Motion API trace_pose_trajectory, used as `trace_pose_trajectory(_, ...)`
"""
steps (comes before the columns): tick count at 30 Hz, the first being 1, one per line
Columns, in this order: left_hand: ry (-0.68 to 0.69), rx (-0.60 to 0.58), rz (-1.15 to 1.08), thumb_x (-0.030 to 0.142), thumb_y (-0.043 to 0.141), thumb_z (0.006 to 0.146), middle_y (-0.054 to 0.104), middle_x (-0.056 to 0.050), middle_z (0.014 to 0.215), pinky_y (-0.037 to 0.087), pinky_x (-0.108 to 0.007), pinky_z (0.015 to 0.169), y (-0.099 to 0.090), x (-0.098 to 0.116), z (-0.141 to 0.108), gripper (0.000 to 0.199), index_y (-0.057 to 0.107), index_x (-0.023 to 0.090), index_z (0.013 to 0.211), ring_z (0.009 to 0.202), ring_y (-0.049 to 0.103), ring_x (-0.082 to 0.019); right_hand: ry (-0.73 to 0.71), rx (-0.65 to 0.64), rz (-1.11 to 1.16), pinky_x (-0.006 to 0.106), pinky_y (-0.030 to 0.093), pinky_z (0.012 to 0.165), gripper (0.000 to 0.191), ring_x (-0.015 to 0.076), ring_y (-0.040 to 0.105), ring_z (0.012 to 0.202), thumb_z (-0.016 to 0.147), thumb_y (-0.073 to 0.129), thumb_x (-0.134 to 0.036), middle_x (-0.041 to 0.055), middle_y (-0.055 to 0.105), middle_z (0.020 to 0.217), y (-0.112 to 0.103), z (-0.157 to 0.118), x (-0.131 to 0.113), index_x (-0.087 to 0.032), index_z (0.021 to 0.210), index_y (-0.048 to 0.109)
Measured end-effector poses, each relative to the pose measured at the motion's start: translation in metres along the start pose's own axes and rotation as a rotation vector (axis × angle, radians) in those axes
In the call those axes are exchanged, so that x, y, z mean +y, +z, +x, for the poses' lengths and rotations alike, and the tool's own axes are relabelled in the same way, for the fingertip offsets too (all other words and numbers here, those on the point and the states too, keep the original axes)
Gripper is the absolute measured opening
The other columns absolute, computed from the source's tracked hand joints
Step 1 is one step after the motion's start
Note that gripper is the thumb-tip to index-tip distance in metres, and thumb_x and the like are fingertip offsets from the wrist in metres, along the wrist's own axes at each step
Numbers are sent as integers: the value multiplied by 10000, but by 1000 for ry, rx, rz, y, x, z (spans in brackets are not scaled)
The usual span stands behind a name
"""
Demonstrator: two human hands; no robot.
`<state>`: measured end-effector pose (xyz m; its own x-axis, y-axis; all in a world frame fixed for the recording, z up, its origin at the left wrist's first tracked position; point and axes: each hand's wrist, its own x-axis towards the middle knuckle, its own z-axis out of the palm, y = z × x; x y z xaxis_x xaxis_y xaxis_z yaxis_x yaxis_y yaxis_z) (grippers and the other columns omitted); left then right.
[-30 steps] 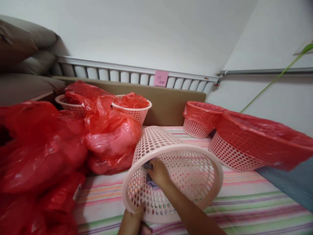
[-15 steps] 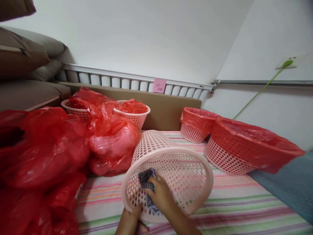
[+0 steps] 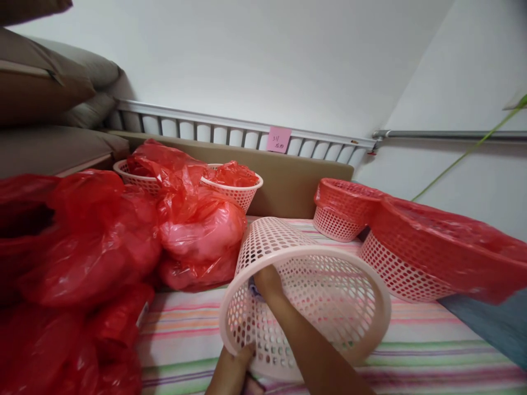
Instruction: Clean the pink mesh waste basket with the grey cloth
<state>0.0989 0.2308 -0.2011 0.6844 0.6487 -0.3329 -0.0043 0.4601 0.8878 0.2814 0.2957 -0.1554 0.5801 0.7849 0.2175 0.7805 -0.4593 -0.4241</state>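
Observation:
A pale pink perforated basket point(image 3: 274, 236) lies on its side with its mouth facing me. My left hand point(image 3: 236, 367) grips its lower left rim, the thumb on the inner side. Deep inside, against the upper left wall, my right hand point(image 3: 269, 282) presses a dark grey and purple cloth point(image 3: 255, 289); most of the cloth and the fingers are hidden by the hand and the rim.
Red plastic bags point(image 3: 201, 230) are heaped at the left. Behind them stand two baskets with red liners point(image 3: 242, 195). Two more red-lined baskets point(image 3: 403, 269) are at the right, on the striped sheet point(image 3: 177, 323). A headboard point(image 3: 284, 192) runs along the back.
My right hand has moved deeper into the basket with the cloth, up toward the left wall. My left hand still holds the rim. The view has shifted slightly left.

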Motion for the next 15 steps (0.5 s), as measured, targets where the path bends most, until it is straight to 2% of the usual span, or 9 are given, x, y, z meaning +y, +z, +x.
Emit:
trace_pose_trajectory(3, -13, -50, -43, 440, 589, 717, 701, -156, 994, 497, -278, 445, -2, 3, -1, 595, 481, 86, 1183, 454, 639, -171, 92, -132, -13, 298, 389, 797, 393, 216, 582, 977, 828, 510, -273, 98, 599, 1132, 9, 11, 2, -204, 1214, 514)
trace_pose_trajectory(6, -22, -47, -9, 437, 579, 738, 697, -152, 1019, 493, -269, 442, -4, 2, 0, 608, 460, 88, 1222, 447, 634, -161, 58, -199, -10, 286, 388, 804, 340, 211, 583, 987, 825, 506, -254, 81, 614, 1113, 6, 3, 5, -210, 1159, 553)
trace_pose_trajectory(8, -26, -28, 18, 428, 568, 749, 705, -145, 997, 494, -267, 438, -3, -1, 1, 649, 406, 88, 1278, 433, 632, -161, 5, -195, -9, 271, 387, 819, 323, 203, 579, 991, 816, 498, -214, 80, 626, 1076, 0, -20, 7, -195, 1131, 566)
trace_pose_trajectory(11, -8, -11, 35, 437, 583, 730, 710, -149, 983, 502, -287, 433, 1, -2, 2, 727, 353, 80, 1320, 429, 636, -183, -57, -163, -39, 257, 378, 858, 337, 199, 559, 1021, 791, 476, -149, 89, 615, 1084, -10, -75, 12, -193, 1110, 572)
trace_pose_trajectory(13, 15, 1, 27, 465, 611, 703, 708, -156, 993, 518, -306, 463, 2, 1, 0, 736, 402, 79, 1293, 456, 645, -197, -84, -181, -62, 261, 385, 859, 345, 204, 552, 1025, 771, 467, -129, 85, 601, 1106, -17, -112, 18, -217, 1084, 581)
trace_pose_trajectory(15, 91, 40, 9, 513, 635, 680, 706, -155, 1011, 554, -333, 600, 0, 9, -4, 705, 497, 83, 1222, 601, 682, -231, -94, -210, -79, 271, 387, 872, 357, 207, 542, 1042, 758, 468, -126, 74, 591, 1123, -22, -140, 24, -242, 1075, 584)
